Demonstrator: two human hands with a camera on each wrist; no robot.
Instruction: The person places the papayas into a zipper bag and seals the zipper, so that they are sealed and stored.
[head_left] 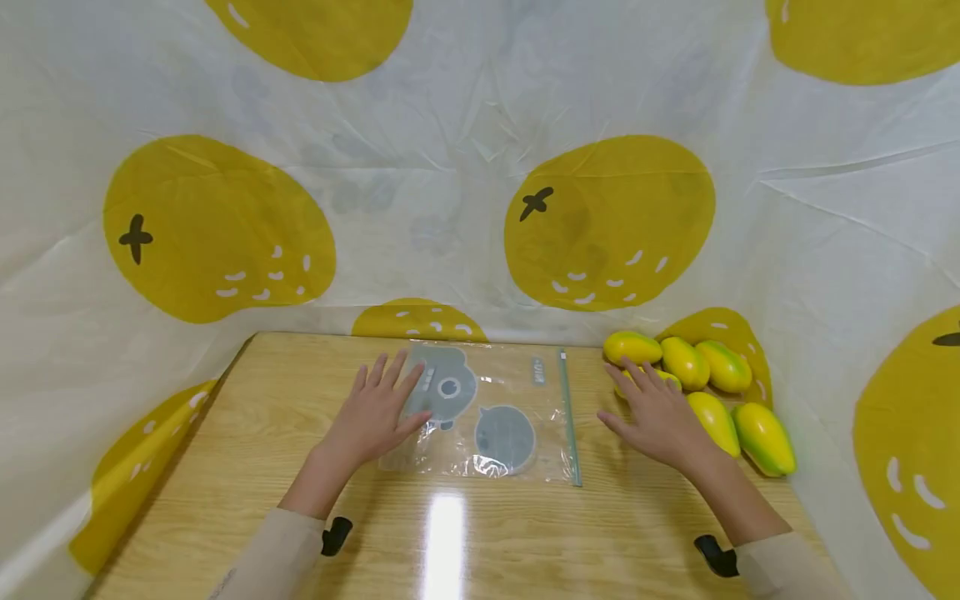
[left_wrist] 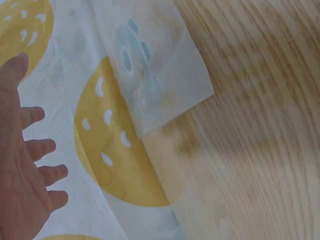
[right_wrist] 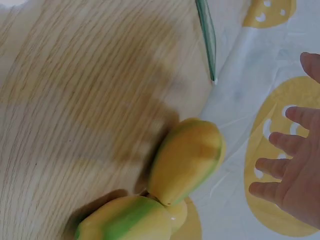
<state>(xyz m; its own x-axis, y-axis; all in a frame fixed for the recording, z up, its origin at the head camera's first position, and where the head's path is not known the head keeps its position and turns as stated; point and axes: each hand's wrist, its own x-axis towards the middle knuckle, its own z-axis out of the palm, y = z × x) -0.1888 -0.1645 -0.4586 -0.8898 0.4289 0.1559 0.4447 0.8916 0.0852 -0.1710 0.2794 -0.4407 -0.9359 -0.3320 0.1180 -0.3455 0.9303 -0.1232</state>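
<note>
A fruit-print cloth (head_left: 420, 208) is walling in the table (head_left: 262, 400). My left hand (head_left: 372, 417) is hovering, fingers spread, over the left part of the bag (head_left: 482, 408), which is lying flat beneath it and to its right. My right hand (head_left: 660, 414) is hovering too, spread and holding nothing, with mangoes (head_left: 685, 363) lying beyond it and to its right. I'm judging that good handling means steadying the slippery bag lightly and gripping each mango around its middle.
</note>
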